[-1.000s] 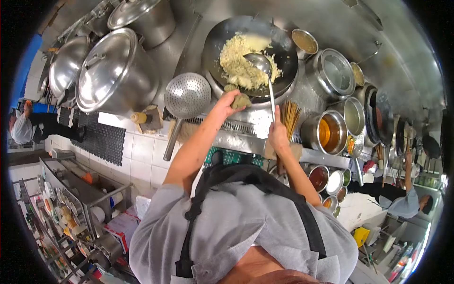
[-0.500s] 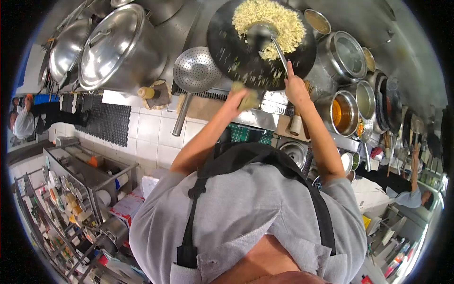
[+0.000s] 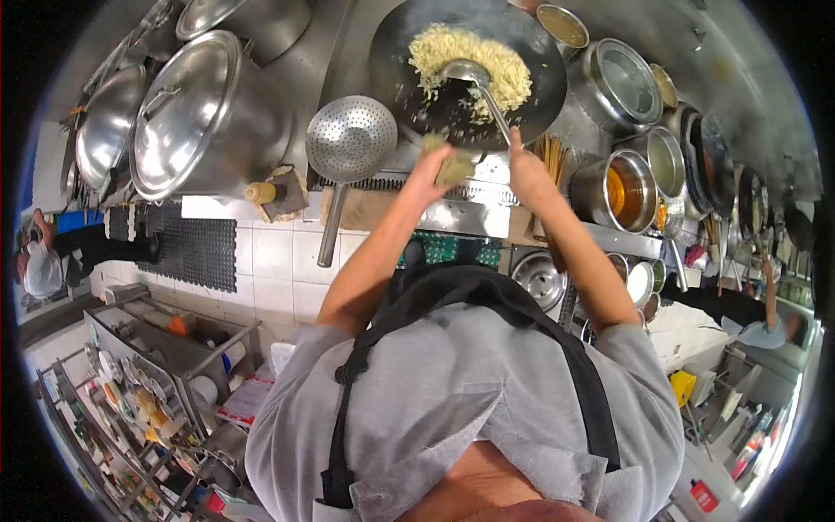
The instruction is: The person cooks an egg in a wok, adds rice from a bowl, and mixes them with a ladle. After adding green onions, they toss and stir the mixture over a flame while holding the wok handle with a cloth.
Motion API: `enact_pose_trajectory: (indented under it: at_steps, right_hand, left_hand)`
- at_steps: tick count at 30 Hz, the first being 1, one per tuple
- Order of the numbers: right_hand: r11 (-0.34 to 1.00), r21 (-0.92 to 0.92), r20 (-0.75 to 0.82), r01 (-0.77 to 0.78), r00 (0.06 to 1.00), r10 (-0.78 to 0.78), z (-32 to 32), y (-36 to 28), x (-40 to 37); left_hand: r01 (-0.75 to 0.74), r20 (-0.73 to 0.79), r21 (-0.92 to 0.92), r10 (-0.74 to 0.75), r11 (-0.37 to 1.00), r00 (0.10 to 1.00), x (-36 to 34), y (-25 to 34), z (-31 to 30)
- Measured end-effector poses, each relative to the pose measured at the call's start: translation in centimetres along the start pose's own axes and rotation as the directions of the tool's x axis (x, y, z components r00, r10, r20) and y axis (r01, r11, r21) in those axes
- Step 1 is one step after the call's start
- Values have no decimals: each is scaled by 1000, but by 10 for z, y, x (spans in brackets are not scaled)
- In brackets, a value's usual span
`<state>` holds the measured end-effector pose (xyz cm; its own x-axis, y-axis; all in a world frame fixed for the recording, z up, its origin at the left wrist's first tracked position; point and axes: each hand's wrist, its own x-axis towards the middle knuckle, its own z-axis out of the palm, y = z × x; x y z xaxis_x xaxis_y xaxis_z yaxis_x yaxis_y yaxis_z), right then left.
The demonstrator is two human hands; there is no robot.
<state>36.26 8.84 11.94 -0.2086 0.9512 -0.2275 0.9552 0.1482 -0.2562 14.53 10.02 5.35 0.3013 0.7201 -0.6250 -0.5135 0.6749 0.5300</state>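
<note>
A dark wok holds pale yellow chopped food, with small bits scattered on its near side. My left hand is closed on a folded yellowish cloth at the wok's near edge. My right hand grips the handle of a metal ladle, whose bowl lies in the food. A perforated strainer rests left of the wok, its handle pointing toward me.
Large lidded pots stand at the left. Metal pots, one with orange liquid, stand at the right beside wooden sticks. A small bottle sits near the counter edge. Other people are at the far left and right.
The food has shifted within the wok toward me and to the left. The ladle's bowl has moved slightly down and left. The whole view has shifted a little.
</note>
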Motion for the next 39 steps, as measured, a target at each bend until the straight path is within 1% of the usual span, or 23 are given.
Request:
enact_pose_trajectory:
  at_steps: [1, 2, 3, 4, 6, 7, 8, 10, 13, 14, 16, 18, 19, 22, 26, 28, 30, 31, 34, 35, 37, 38, 39]
  right_hand:
    - [1000, -21, -65, 12, 998, -14, 4, -1, 0]
    - [999, -40, -125, 23, 992, -28, 6, -4, -9]
    - [1000, -11, -54, 20, 998, -21, -1, -4, -23]
    - [999, -28, 70, 19, 997, -17, -15, -7, -36]
    - [994, -67, 206, 85, 976, -70, -39, -17, -55]
    - [996, -15, 198, 90, 977, -85, -42, -21, -54]
    - [995, 32, 172, 95, 980, -99, -45, -23, -40]
    - [998, -1, 64, 63, 996, -62, -28, -23, -8]
    - [999, -50, -104, 14, 994, -19, 2, -12, 15]
    - [999, -41, -86, 4, 996, -8, -3, -12, 6]
    - [996, -73, 126, 54, 991, -45, -32, -19, -24]
    - [997, -47, 217, 63, 975, -51, -57, -28, -37]
    - [998, -32, 254, 63, 966, -53, -61, -31, -41]
    - [998, 20, -6, 67, 998, -67, -19, -6, 5]
    - [999, -34, -80, 5, 997, -7, -7, -3, 1]
    - [996, -74, 83, 51, 996, -45, -33, -8, -25]
    - [990, -107, 235, 96, 970, -69, -55, -21, -53]
    - [993, -63, 206, 103, 975, -88, -57, -23, -51]
    - [994, -52, -10, 95, 995, -96, -19, -3, 0]
    - [998, -61, -54, 20, 998, -24, -9, 0, 17]
    - [991, 122, -151, 51, 988, -32, -11, 4, 10]
    - [975, 209, -201, 78, 979, -35, -14, 5, 4]
    - [972, 204, -249, 120, 966, -67, -16, 8, -12]
  left_hand:
    - [34, 152, 12, -36, 999, 988, 3, -23, -29]
    - [25, 131, 21, -27, 999, 991, -3, -44, -52]
    - [-15, 24, 56, 14, 998, 1000, -46, -36, -34]
    - [-83, 66, -24, 85, 996, 994, -64, -33, -28]
    - [158, -14, -7, -158, 987, 987, -85, 17, 3]
    - [48, 113, -31, -44, 998, 993, -77, 25, 8]
    - [103, -23, -21, -103, 994, 994, -41, 32, 20]
    - [49, 64, 4, -49, 999, 997, 10, 10, -3]
    - [-43, 179, 33, 36, 999, 983, -2, -29, -36]
    - [21, 65, 62, -25, 998, 998, -28, -34, -37]
    - [-156, 143, -107, 171, 982, 975, -81, -19, -5]
    - [187, -114, -26, -188, 982, 975, -90, 29, 28]
    - [104, -9, -13, -104, 994, 994, -72, 38, 32]
    - [1, 41, -18, 0, 1000, 999, 11, 19, 16]
    - [-10, 107, 59, 4, 998, 994, -22, -40, -43]
    - [-36, 91, 47, 32, 998, 995, -64, -25, -21]
    - [108, -66, -11, -109, 994, 992, -83, 28, 29]
    - [99, -12, -82, -100, 992, 995, -62, 36, 37]
    - [-38, 55, 19, 36, 999, 998, 5, 21, 19]
    - [-31, 91, 3, 30, 1000, 995, 12, 4, 2]
    - [-24, 168, -25, 28, 999, 985, -1, -30, -30]
    - [-39, 17, 97, 37, 995, 999, -19, -33, -25]
    - [-87, 51, 66, 84, 994, 995, -17, -37, -28]
